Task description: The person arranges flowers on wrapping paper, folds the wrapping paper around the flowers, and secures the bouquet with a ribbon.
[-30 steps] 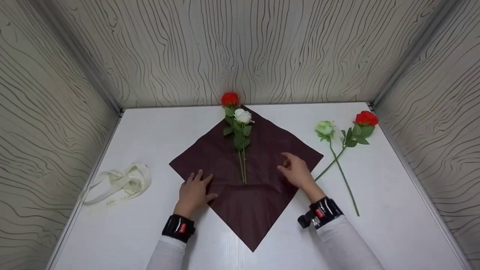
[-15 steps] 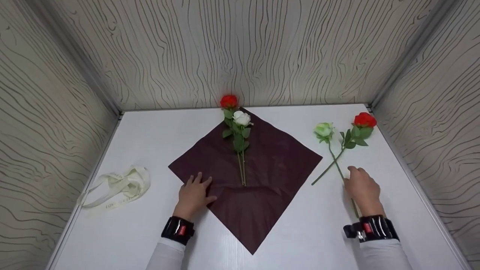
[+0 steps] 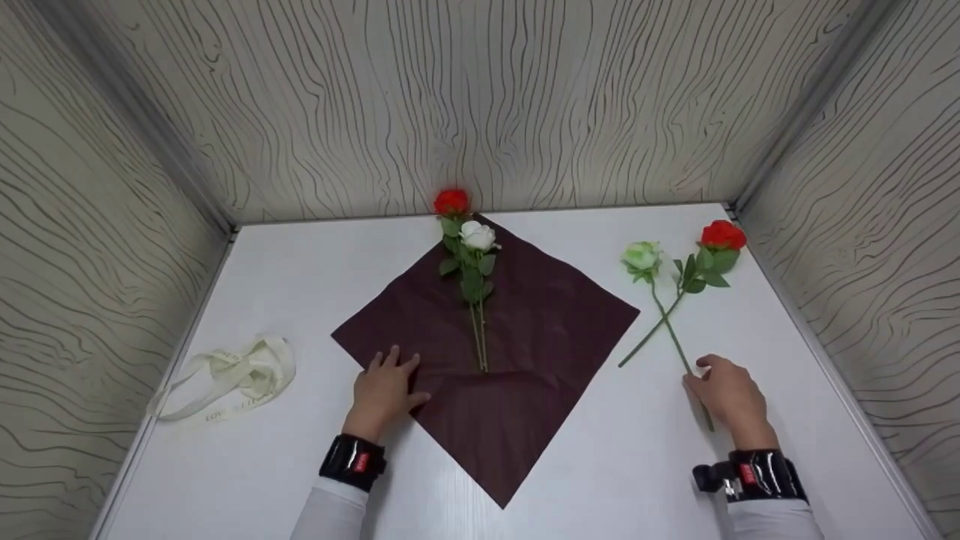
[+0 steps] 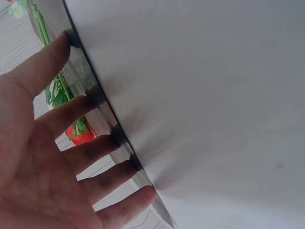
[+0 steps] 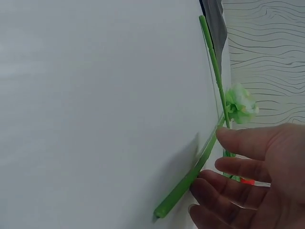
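Observation:
A dark maroon wrapping sheet (image 3: 540, 330) lies diamond-wise on the table, its lower part creased. On it rest a red rose (image 3: 451, 201) and a white rose (image 3: 478, 235), stems side by side. My left hand (image 3: 381, 390) presses the sheet's left lower edge with spread, straight fingers; the left wrist view shows the fingertips along that edge. At the right, my right hand (image 3: 729, 394) holds the lower stem of a pale green rose (image 3: 642, 256) between thumb and curled fingers. That stem crosses the stem of a second red rose (image 3: 723, 235) lying on the table.
A cream ribbon (image 3: 251, 371) with printed letters lies loosely bunched at the table's left side. Wood-grain patterned panels (image 3: 480, 105) enclose the white table (image 3: 300, 270) at the back and both sides.
My right hand has moved from above the wrapping sheet rightward to the green rose's stem, then slightly down along it. My left hand has stayed on the sheet's edge.

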`<state>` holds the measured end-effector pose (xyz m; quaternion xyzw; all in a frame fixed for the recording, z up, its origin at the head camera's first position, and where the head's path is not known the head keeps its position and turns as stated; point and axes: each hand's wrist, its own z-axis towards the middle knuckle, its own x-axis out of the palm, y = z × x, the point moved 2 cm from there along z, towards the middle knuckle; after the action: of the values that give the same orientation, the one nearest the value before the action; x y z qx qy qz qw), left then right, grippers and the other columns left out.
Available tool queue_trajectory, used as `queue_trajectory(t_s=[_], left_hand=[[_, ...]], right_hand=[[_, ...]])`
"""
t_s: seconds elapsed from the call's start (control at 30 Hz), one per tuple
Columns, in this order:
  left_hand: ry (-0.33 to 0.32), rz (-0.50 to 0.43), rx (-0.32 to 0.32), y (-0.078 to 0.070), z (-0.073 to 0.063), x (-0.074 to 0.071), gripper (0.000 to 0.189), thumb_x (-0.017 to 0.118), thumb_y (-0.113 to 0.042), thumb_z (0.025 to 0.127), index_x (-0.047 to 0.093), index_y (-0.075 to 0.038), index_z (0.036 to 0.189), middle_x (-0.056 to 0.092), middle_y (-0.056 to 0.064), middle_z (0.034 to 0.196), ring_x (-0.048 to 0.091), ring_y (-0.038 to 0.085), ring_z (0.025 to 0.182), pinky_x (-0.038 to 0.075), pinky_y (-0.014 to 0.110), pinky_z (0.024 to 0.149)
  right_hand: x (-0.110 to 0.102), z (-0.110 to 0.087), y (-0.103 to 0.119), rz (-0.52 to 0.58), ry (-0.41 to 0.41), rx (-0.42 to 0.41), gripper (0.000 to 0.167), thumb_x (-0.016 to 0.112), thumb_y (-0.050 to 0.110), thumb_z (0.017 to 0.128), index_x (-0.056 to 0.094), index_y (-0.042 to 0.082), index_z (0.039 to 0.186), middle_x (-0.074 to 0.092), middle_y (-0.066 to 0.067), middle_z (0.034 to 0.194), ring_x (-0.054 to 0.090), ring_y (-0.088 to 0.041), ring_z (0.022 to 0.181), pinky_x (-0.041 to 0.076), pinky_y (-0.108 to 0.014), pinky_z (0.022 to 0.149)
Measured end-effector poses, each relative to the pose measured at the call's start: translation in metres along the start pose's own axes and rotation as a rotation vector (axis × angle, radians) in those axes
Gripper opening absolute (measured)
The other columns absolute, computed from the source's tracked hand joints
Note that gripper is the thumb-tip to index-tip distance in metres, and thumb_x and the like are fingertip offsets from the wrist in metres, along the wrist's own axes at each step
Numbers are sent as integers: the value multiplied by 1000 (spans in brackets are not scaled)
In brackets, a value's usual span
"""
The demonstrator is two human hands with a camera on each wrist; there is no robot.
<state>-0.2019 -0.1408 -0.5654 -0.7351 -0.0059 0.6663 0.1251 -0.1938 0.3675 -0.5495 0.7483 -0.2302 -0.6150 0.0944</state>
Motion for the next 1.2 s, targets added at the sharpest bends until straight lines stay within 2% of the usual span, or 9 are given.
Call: queue_trajectory(t_s=[0.27, 0.5, 0.7, 0.9, 1.2], left_hand=[[5, -13, -5, -1, 0, 0, 66, 64, -50, 73, 48, -21, 129, 36, 19, 135, 31, 41, 122, 36, 56, 85], [13, -19, -1, -1, -1, 1, 66, 63, -50, 74, 47, -20, 130, 35, 19, 136, 30, 42, 122, 35, 57, 85], [5, -17, 2, -1, -1, 2, 66, 64, -50, 74, 47, -20, 130, 35, 19, 135, 31, 42, 122, 36, 56, 85], [-2, -14, 3, -1, -1, 1, 65, 65, -49, 74, 48, -19, 129, 36, 19, 135, 31, 42, 121, 36, 56, 84], [-5, -8, 3, -1, -1, -1, 65, 65, -49, 73, 49, -19, 129, 37, 20, 134, 32, 42, 121, 36, 57, 84]], right_hand=[[2, -1, -2, 6, 2, 16, 33, 58, 13, 80, 55, -6, 106, 59, -18, 88, 56, -27, 72, 42, -33, 51], [2, 0, -3, 28, -3, 36, 28, 57, 11, 79, 58, -5, 101, 60, -19, 89, 57, -28, 73, 42, -34, 52], [2, 0, -6, 40, 32, 71, 24, 55, 11, 79, 59, -4, 98, 59, -20, 89, 56, -29, 74, 41, -35, 52], [0, 2, -5, 54, 26, 89, 22, 52, 10, 80, 58, -3, 96, 59, -20, 87, 55, -29, 73, 41, -34, 52], [-1, 3, 0, 84, 41, 19, 33, 56, 4, 77, 56, -9, 108, 60, -18, 87, 57, -25, 73, 45, -35, 58]])
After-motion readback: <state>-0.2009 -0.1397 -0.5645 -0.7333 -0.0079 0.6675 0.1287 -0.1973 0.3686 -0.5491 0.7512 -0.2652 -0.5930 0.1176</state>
